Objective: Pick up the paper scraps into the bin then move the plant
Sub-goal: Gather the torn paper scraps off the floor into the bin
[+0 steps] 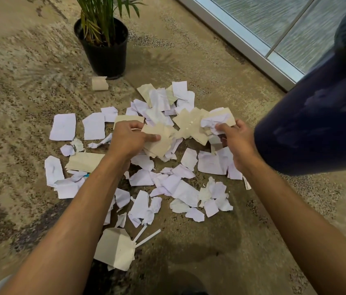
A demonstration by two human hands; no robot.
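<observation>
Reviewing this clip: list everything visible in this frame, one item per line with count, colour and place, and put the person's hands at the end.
paper scraps: dozens, white and beige, strewn over the carpet in the middle
paper roll: one, beige, on the carpet just in front of the pot
folded card piece: one, beige, near bottom centre
paper strips: two, white, beside the card piece
potted plant: one, green fronds in a black pot, top centre
bin: one, dark navy, right edge, partly out of frame
carpet: one, mottled beige and brown
glass panel with metal frame: top right
left hand: holds beige scraps
right hand: grips a crumpled bunch of scraps
</observation>
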